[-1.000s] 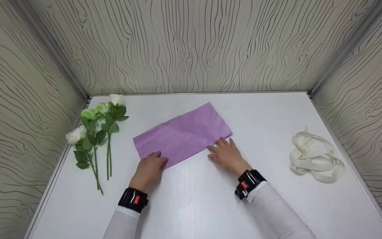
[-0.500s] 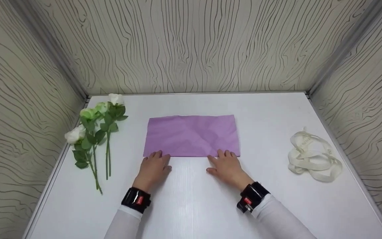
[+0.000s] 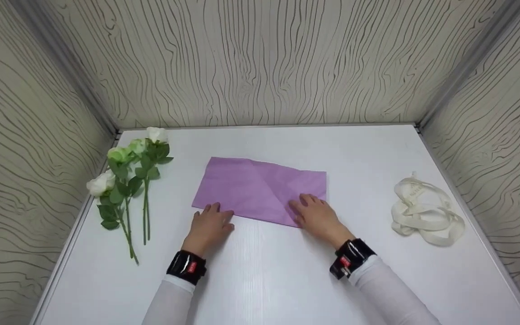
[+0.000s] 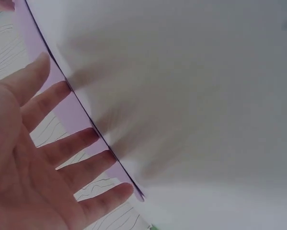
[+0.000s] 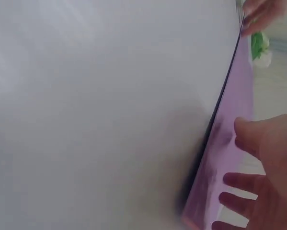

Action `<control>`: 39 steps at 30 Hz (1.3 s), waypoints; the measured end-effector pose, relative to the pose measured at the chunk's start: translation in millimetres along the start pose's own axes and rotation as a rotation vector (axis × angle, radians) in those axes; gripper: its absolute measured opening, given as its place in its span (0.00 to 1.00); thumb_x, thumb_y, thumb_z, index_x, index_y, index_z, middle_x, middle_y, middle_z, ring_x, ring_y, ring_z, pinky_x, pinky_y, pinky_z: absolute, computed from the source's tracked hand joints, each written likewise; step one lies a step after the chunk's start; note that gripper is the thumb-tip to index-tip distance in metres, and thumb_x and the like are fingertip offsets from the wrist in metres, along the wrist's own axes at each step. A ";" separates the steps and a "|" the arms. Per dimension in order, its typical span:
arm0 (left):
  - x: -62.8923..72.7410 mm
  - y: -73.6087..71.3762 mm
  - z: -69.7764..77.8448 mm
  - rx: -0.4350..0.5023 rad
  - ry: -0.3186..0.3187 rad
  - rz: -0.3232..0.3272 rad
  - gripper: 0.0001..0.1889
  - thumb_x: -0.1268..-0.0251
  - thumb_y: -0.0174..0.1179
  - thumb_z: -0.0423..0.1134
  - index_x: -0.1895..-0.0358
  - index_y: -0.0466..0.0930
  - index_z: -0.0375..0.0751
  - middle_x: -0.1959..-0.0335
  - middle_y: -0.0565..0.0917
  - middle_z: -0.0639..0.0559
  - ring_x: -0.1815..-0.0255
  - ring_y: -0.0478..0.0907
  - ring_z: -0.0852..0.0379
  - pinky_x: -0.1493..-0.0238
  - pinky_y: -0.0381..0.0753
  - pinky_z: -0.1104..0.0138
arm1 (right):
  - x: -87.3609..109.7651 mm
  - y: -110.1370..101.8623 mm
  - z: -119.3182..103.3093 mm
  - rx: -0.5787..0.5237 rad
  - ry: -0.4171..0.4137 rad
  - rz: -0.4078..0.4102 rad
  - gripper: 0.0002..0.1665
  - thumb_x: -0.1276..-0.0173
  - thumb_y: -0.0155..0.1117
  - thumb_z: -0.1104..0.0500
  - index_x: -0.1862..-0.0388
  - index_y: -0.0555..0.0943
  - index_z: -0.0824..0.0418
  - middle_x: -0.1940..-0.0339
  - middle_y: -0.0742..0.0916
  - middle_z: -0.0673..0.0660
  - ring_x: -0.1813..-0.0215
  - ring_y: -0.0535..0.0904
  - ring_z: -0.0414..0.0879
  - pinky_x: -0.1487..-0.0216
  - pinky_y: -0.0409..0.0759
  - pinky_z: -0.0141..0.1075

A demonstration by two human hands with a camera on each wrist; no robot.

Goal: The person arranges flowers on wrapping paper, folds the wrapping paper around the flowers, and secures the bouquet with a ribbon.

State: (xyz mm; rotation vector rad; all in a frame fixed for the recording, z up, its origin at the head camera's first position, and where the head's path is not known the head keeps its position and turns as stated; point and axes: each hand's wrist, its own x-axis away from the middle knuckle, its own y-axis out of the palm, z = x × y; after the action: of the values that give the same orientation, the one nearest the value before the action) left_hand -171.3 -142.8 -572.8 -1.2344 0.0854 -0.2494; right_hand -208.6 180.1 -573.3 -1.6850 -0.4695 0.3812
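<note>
A folded purple sheet of wrapping paper [image 3: 251, 185] lies flat on the white table, its right end turned toward the person. The left hand [image 3: 209, 229] touches its front edge near the left corner. In the left wrist view, that hand's spread fingers [image 4: 86, 167] lie along the fold. Over the front right corner rests the right hand [image 3: 318, 219], fingertips on the paper and hiding that corner. The right wrist view has the same hand's fingers [image 5: 241, 182] extended close over the purple surface. Neither hand grips anything.
Several artificial roses, white [image 3: 101, 183] and pale green [image 3: 119, 154], lie on the left with their stems toward the person. A loose coil of cream ribbon [image 3: 427, 216] lies at the right. Patterned panels [image 3: 260, 63] wall in the table's back and sides.
The paper has turned clockwise, from slanting up to the right, through level, to slanting down to the right. The right hand has shifted slightly rightward and onto it; the left stays at its edge.
</note>
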 end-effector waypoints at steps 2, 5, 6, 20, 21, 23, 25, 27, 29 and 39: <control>0.3 0.0 -0.5 0.005 -0.005 -0.009 0.21 0.32 0.60 0.50 0.38 0.80 0.50 0.35 0.72 0.36 0.32 0.65 0.34 0.40 0.63 0.34 | -8.0 1.5 20.2 -0.021 0.028 -0.033 0.29 0.24 0.55 0.49 0.28 0.69 0.54 0.29 0.69 0.68 0.29 0.62 0.65 0.32 0.60 0.60; 1.1 1.5 -1.7 0.001 0.002 -0.012 0.21 0.32 0.60 0.49 0.38 0.79 0.50 0.34 0.71 0.36 0.32 0.64 0.33 0.40 0.61 0.33 | -14.0 4.3 47.1 -0.055 0.075 -0.055 0.31 0.24 0.52 0.46 0.25 0.66 0.55 0.26 0.64 0.67 0.25 0.56 0.65 0.30 0.53 0.62; 1.6 2.2 -2.2 -0.002 0.004 -0.012 0.22 0.32 0.60 0.49 0.37 0.79 0.51 0.33 0.70 0.36 0.31 0.63 0.33 0.40 0.61 0.32 | -14.5 5.2 54.5 -0.061 0.093 -0.055 0.32 0.24 0.53 0.45 0.25 0.66 0.55 0.25 0.64 0.67 0.25 0.55 0.65 0.31 0.52 0.64; 6.1 7.3 -8.6 -0.064 0.013 0.029 0.22 0.35 0.63 0.49 0.37 0.79 0.53 0.33 0.71 0.37 0.33 0.64 0.27 0.41 0.58 0.29 | -21.2 6.5 81.9 -0.215 0.208 -0.061 0.36 0.29 0.57 0.38 0.27 0.69 0.52 0.22 0.53 0.70 0.22 0.43 0.64 0.30 0.38 0.66; 6.3 7.2 -8.6 -0.066 0.015 0.031 0.22 0.35 0.63 0.49 0.37 0.79 0.53 0.34 0.71 0.37 0.33 0.64 0.27 0.41 0.58 0.29 | -21.0 6.2 81.9 -0.216 0.209 -0.062 0.36 0.29 0.57 0.38 0.27 0.69 0.52 0.22 0.53 0.69 0.22 0.43 0.64 0.30 0.38 0.66; 6.9 6.9 -8.4 -0.071 0.019 0.036 0.22 0.35 0.63 0.49 0.38 0.80 0.52 0.34 0.71 0.37 0.34 0.64 0.27 0.42 0.58 0.29 | -20.7 5.9 81.8 -0.219 0.207 -0.058 0.36 0.29 0.58 0.39 0.27 0.69 0.52 0.22 0.53 0.69 0.22 0.44 0.64 0.30 0.38 0.66; 7.3 6.4 -7.8 -0.069 0.022 0.045 0.22 0.35 0.63 0.49 0.38 0.80 0.52 0.34 0.72 0.36 0.34 0.64 0.27 0.42 0.58 0.28 | -20.6 5.8 81.6 -0.218 0.202 -0.050 0.36 0.29 0.58 0.39 0.28 0.70 0.53 0.22 0.54 0.70 0.22 0.44 0.64 0.30 0.39 0.66; 7.8 5.2 -6.6 -0.066 0.019 0.046 0.22 0.35 0.63 0.49 0.37 0.79 0.52 0.34 0.71 0.37 0.34 0.64 0.27 0.42 0.57 0.28 | -20.6 5.7 81.2 -0.214 0.195 -0.041 0.35 0.29 0.58 0.39 0.28 0.70 0.53 0.22 0.55 0.69 0.22 0.45 0.64 0.30 0.39 0.67; 8.4 4.2 -5.5 -0.067 0.020 0.051 0.23 0.35 0.63 0.49 0.37 0.79 0.52 0.34 0.71 0.37 0.34 0.65 0.28 0.42 0.57 0.28 | -20.8 5.8 81.2 -0.211 0.189 -0.033 0.35 0.29 0.58 0.40 0.29 0.71 0.53 0.22 0.56 0.68 0.22 0.46 0.64 0.31 0.40 0.68; 8.1 2.7 -4.3 -0.070 0.007 0.037 0.23 0.34 0.62 0.50 0.36 0.78 0.52 0.33 0.70 0.37 0.33 0.63 0.28 0.40 0.56 0.29 | -22.0 7.1 79.3 -0.215 0.196 -0.017 0.34 0.29 0.60 0.41 0.29 0.71 0.54 0.22 0.58 0.64 0.23 0.47 0.65 0.31 0.40 0.68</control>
State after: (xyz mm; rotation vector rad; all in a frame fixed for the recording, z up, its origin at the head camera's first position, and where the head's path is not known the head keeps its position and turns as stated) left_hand -163.9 -147.9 -576.2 -1.3005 0.1238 -0.2203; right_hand -266.5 235.5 -593.4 -1.9035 -0.3896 0.1548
